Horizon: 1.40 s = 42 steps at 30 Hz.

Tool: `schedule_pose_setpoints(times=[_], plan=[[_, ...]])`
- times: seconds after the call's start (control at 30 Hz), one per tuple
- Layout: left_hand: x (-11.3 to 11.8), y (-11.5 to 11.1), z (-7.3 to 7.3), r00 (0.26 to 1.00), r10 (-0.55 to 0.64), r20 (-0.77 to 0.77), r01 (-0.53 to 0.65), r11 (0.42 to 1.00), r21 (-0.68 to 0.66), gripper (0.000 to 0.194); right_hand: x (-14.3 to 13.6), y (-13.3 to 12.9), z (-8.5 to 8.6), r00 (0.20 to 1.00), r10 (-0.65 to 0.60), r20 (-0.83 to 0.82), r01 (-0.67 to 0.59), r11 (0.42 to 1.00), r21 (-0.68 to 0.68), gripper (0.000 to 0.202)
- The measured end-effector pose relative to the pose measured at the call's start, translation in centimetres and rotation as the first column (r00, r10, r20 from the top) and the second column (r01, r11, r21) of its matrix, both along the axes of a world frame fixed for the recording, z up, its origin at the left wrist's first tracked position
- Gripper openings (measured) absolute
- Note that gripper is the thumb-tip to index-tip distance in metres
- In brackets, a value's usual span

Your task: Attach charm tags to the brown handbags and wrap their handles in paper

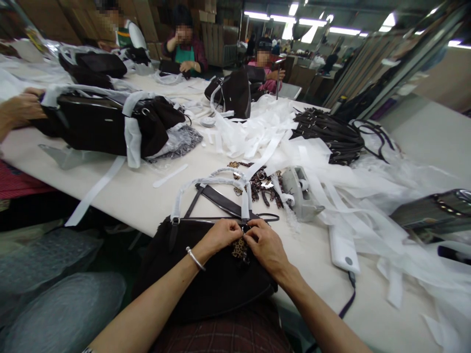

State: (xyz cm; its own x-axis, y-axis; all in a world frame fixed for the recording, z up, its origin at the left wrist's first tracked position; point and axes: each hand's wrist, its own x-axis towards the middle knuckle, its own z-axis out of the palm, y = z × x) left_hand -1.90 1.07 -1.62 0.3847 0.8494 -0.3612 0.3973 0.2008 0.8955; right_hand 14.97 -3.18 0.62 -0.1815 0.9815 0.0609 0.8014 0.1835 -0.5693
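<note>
A dark brown handbag point(206, 279) rests against the table's near edge, in front of my body. White wrapping covers its handles point(191, 185). At the base of its right-hand handle, my left hand point(223, 234) and my right hand point(265, 245) come close together. Both have their fingertips pinched on a leopard-print charm point(240, 248), which hangs over the bag's front. The exact part between the fingertips is too small to make out. A dark strap point(221, 201) lies on the table behind the bag.
More leopard-print charms point(257, 179) lie beside a grey tape dispenser point(297, 193). A white power bank point(344, 252) with a cable sits to the right. Dark straps point(327, 132) and white wrapping strips point(250, 127) are heaped behind. At left, a co-worker's hand point(22, 110) touches another bag point(99, 122).
</note>
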Motion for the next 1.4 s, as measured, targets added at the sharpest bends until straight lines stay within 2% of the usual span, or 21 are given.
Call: schedule_pose_setpoints(times=[0.1, 0.2, 0.3, 0.4, 0.5, 0.57, 0.63, 0.73, 0.83, 0.97, 1.1, 1.17, 1.3, 1.4], plan=[[-0.2, 0.0, 0.3, 1.000, 0.005, -0.005, -0.005, 0.997, 0.072, 0.012, 0.0, 0.0, 0.2, 1.000, -0.006, -0.028, 0.006, 1.000, 0.010, 0.007], [-0.5, -0.1, 0.1, 0.997, 0.075, 0.022, -0.077, 0.990, 0.120, 0.011, -0.1, 0.0, 0.4, 0.999, -0.018, -0.038, 0.019, 1.000, 0.020, 0.007], [-0.9, -0.3, 0.1, 0.976, 0.196, 0.091, -0.202, 0.977, 0.063, 0.012, -0.2, 0.0, 0.4, 0.999, -0.028, -0.017, 0.029, 0.999, 0.028, 0.013], [-1.1, -0.3, 0.4, 0.903, 0.319, 0.288, -0.328, 0.945, -0.019, 0.015, -0.2, 0.1, 0.2, 0.999, -0.048, -0.022, 0.049, 0.998, 0.029, 0.016], [-1.1, -0.4, 0.7, 0.782, 0.369, 0.503, -0.333, 0.929, -0.164, 0.016, -0.1, 0.3, 0.0, 0.995, -0.083, -0.047, 0.085, 0.996, 0.033, 0.016], [-0.9, -0.4, 0.6, 0.768, 0.363, 0.527, -0.321, 0.931, -0.173, 0.016, 0.0, 0.5, 0.0, 0.992, -0.111, -0.057, 0.113, 0.993, 0.027, 0.016], [-0.6, -0.4, 0.4, 0.830, 0.328, 0.452, -0.314, 0.943, -0.108, 0.015, 0.0, 0.7, 0.0, 0.989, -0.130, -0.068, 0.131, 0.991, 0.011, 0.016], [-0.2, -0.5, 0.0, 0.926, 0.229, 0.302, -0.230, 0.973, -0.033, 0.010, 0.2, 0.9, 0.1, 0.984, -0.150, -0.092, 0.148, 0.989, -0.020, 0.020], [-0.1, -0.5, -0.2, 0.967, 0.145, 0.212, -0.143, 0.989, -0.025, 0.008, 0.3, 0.9, 0.0, 0.981, -0.159, -0.110, 0.152, 0.986, -0.071, 0.021], [-0.1, -0.4, 0.1, 0.986, 0.087, 0.141, -0.085, 0.996, -0.017, 0.013, 0.3, 0.9, -0.3, 0.965, -0.203, -0.164, 0.182, 0.974, -0.139, 0.019], [0.4, -0.3, 0.8, 0.991, 0.112, -0.071, -0.093, 0.968, 0.232, 0.016, 0.3, 1.0, -0.5, 0.947, -0.238, -0.217, 0.203, 0.964, -0.172, 0.018], [0.9, -0.3, 1.0, 0.982, 0.113, -0.150, -0.064, 0.953, 0.296, 0.018, 0.3, 1.1, -0.3, 0.941, -0.253, -0.225, 0.212, 0.958, -0.192, 0.018], [1.6, -0.1, 1.0, 0.971, 0.105, -0.213, -0.039, 0.955, 0.293, 0.025, 0.1, 1.5, 0.4, 0.936, -0.283, -0.209, 0.228, 0.941, -0.251, 0.023], [1.7, 0.1, 0.9, 0.965, 0.114, -0.238, -0.034, 0.948, 0.318, 0.029, -0.1, 1.9, 0.7, 0.951, -0.255, -0.174, 0.202, 0.940, -0.274, 0.027]])
